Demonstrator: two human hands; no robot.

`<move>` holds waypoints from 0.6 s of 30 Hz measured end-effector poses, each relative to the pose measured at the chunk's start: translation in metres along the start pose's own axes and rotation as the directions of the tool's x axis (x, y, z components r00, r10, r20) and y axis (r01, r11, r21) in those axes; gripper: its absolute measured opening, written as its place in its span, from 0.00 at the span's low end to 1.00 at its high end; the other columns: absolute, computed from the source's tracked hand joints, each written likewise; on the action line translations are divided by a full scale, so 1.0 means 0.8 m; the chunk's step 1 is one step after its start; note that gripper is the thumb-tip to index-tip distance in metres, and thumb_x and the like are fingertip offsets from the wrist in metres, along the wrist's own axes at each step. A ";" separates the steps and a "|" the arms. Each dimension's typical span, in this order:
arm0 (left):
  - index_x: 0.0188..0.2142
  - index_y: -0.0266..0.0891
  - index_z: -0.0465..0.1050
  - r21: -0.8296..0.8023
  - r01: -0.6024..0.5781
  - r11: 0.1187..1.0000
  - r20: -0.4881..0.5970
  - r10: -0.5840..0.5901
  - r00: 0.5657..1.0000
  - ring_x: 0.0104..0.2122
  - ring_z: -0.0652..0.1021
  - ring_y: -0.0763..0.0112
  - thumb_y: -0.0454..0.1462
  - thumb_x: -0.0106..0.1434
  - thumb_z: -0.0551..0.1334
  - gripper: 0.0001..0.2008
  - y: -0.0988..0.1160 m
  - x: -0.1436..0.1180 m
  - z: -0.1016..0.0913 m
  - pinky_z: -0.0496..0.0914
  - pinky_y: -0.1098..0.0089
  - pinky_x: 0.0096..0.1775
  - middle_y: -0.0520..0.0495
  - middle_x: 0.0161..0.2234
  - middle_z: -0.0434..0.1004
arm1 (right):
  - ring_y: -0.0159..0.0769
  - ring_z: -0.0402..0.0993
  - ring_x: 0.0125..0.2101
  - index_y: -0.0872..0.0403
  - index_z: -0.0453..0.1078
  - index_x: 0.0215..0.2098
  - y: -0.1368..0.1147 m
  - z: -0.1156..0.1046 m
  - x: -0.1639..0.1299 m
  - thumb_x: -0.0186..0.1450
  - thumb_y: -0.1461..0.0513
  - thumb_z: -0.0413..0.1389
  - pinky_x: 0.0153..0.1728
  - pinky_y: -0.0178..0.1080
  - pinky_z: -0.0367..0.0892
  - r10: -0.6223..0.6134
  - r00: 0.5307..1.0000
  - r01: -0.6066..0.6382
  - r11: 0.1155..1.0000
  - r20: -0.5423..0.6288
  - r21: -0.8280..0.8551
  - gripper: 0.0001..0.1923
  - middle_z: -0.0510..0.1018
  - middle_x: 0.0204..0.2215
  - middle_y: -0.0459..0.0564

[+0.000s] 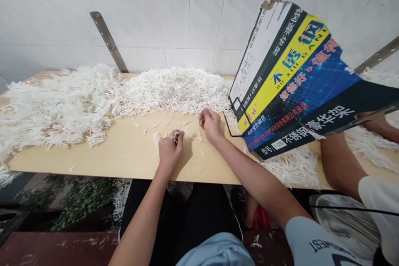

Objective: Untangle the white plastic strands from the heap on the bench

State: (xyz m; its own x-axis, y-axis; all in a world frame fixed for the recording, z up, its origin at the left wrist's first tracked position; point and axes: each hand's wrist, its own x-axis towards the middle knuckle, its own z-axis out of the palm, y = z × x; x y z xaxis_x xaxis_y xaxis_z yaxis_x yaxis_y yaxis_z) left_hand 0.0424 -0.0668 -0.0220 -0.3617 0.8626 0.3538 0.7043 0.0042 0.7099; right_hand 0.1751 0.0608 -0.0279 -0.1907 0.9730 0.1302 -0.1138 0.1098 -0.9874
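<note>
My left hand [170, 148] is closed, thumb against curled fingers, on a few thin white strips that poke out past the fingertips. To its right and a little farther off, my right hand [211, 125] hovers over the board with its fingers curled together; whatever they hold is hidden. Some loose white strips [200, 134] lie on the tan board between and around the hands. Just behind them a long heap of white strips [177, 89] runs along the wall side, and a bigger heap of tangled white pieces [59, 108] covers the left end.
A printed cardboard box panel [289, 79] stands tilted on the right, beside a black wire frame [232, 129]. Beyond it another person's arm [339, 166] rests near more strips. Metal brackets [107, 39] rise against the tiled wall. Green plants [84, 203] show below the board [124, 162].
</note>
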 end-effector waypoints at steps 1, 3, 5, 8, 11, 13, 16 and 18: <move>0.36 0.40 0.77 -0.004 0.009 1.000 -0.012 -0.009 1.000 0.20 0.70 0.68 0.46 0.73 0.57 0.16 -0.001 -0.001 0.000 0.57 0.68 0.30 0.53 0.17 0.66 | 0.29 0.67 0.22 0.52 0.71 0.32 -0.001 -0.001 0.002 0.68 0.40 0.56 0.22 0.32 0.62 -0.010 0.999 0.012 0.999 -0.045 0.040 0.24 0.77 0.28 0.48; 0.37 0.40 0.77 -0.038 0.052 0.998 -0.057 -0.054 0.997 0.20 0.69 0.68 0.46 0.73 0.56 0.16 0.000 -0.001 -0.002 0.57 0.69 0.29 0.54 0.17 0.66 | 0.33 0.75 0.33 0.51 0.73 0.40 -0.007 -0.002 0.000 0.68 0.43 0.58 0.28 0.32 0.67 -0.078 0.995 0.077 0.997 0.066 0.019 0.20 0.81 0.41 0.52; 0.40 0.40 0.76 -0.065 0.091 0.994 -0.093 -0.097 0.991 0.20 0.70 0.68 0.46 0.74 0.55 0.16 0.003 0.000 -0.004 0.57 0.69 0.29 0.54 0.18 0.68 | 0.37 0.77 0.43 0.50 0.76 0.44 -0.014 -0.002 -0.006 0.67 0.45 0.61 0.35 0.34 0.71 -0.135 0.947 0.159 0.985 0.292 -0.061 0.19 0.81 0.48 0.52; 0.43 0.40 0.76 -0.067 0.070 0.995 -0.068 -0.075 0.995 0.22 0.72 0.67 0.46 0.74 0.54 0.16 0.009 0.004 -0.002 0.59 0.69 0.30 0.52 0.21 0.72 | 0.39 0.78 0.37 0.53 0.78 0.34 -0.015 0.001 -0.016 0.66 0.45 0.62 0.35 0.36 0.70 -0.076 0.855 0.164 0.978 0.514 -0.129 0.20 0.82 0.34 0.50; 0.41 0.41 0.76 -0.035 0.020 0.999 0.015 -0.020 1.000 0.21 0.72 0.66 0.45 0.74 0.54 0.15 0.013 0.008 0.005 0.58 0.68 0.30 0.52 0.19 0.70 | 0.34 0.72 0.26 0.54 0.76 0.27 -0.004 0.003 -0.013 0.64 0.45 0.63 0.29 0.36 0.67 -0.046 0.911 0.101 0.988 0.411 -0.114 0.21 0.77 0.23 0.47; 0.39 0.41 0.76 -0.020 -0.001 1.000 0.038 0.002 0.999 0.20 0.70 0.66 0.45 0.74 0.55 0.14 0.013 0.009 0.007 0.58 0.68 0.30 0.54 0.17 0.66 | 0.32 0.68 0.23 0.54 0.75 0.27 0.004 0.001 -0.004 0.64 0.45 0.63 0.25 0.35 0.63 -0.065 0.967 0.086 0.993 0.247 -0.076 0.21 0.75 0.21 0.46; 0.36 0.42 0.74 -0.063 0.037 0.997 -0.037 -0.039 0.999 0.20 0.69 0.67 0.44 0.73 0.56 0.13 0.011 0.005 0.004 0.58 0.68 0.29 0.54 0.18 0.66 | 0.28 0.61 0.20 0.52 0.71 0.28 0.004 -0.005 0.011 0.66 0.44 0.59 0.22 0.33 0.59 -0.025 0.999 0.027 0.998 -0.040 0.060 0.22 0.73 0.22 0.45; 0.35 0.42 0.73 -0.123 0.097 0.988 -0.113 -0.111 0.987 0.21 0.70 0.68 0.44 0.72 0.57 0.12 0.009 0.003 0.000 0.59 0.69 0.29 0.54 0.18 0.67 | 0.29 0.64 0.22 0.51 0.72 0.33 -0.004 -0.007 0.012 0.67 0.45 0.58 0.22 0.32 0.60 -0.018 0.996 0.028 0.992 -0.082 0.119 0.19 0.76 0.28 0.47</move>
State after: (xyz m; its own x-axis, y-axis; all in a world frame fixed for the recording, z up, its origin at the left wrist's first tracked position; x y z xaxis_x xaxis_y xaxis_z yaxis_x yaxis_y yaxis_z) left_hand 0.0464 -0.0647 -0.0159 -0.5043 0.7940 0.3395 0.5855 0.0254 0.8103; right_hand 0.1788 0.0711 -0.0239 -0.1077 0.9843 0.1400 -0.2346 0.1117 -0.9657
